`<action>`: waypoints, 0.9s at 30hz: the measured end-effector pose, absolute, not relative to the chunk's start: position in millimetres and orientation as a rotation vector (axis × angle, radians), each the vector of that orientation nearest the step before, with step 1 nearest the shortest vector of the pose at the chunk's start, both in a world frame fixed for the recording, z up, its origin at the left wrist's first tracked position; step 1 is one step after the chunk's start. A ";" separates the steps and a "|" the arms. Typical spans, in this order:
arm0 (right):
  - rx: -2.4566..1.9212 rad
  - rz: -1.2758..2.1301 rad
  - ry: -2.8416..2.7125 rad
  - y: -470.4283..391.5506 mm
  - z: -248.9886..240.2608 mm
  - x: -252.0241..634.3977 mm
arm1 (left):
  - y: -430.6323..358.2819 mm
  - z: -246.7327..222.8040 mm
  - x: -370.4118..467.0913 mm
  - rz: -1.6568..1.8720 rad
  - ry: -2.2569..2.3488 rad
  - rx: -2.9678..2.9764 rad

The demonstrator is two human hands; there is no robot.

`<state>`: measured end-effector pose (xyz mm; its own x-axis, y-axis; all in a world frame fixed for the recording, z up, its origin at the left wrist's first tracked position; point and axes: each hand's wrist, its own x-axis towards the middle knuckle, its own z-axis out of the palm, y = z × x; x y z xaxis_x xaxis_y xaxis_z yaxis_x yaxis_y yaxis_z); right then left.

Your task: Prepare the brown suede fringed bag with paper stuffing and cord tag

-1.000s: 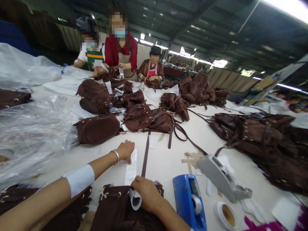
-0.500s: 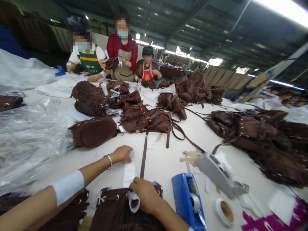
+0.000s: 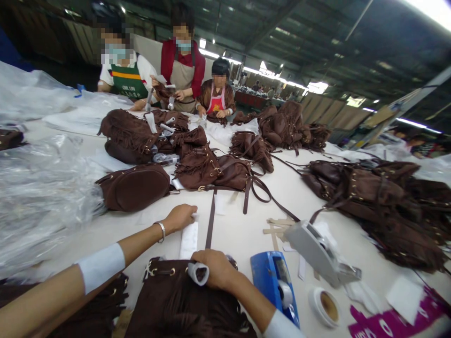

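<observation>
Now the left hand is pinning the far end of the white paper strip flat on the bench, at twelve o'clock from the right hand, which is gripping its rolled end atop the brown bag. Loose pressure could be letting the strip skew or tear.

Blue tape dispenser — tape roll.

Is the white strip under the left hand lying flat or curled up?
Flat at the far end: the left hand presses the white strip to the table. Its near end curls into a loop at the right hand.
</observation>
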<state>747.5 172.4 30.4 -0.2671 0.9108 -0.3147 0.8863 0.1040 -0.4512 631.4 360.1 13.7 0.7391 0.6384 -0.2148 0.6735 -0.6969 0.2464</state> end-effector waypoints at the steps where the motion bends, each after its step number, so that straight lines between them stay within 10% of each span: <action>1: -1.881 0.909 -2.305 177.9 33.0 750.6 | 364.3 13.8 633.2 -0.151 1.028 2.641; 27: -1.871 0.958 -2.386 224.3 22.9 759.7 | 422.9 -4.1 661.0 -0.001 1.037 2.623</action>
<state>759.7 224.3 22.9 -0.3072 0.8712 -0.3829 0.8941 0.1263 -0.4298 661.0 422.9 -4.1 0.7365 0.6664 -0.1165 0.6665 -0.6854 0.2933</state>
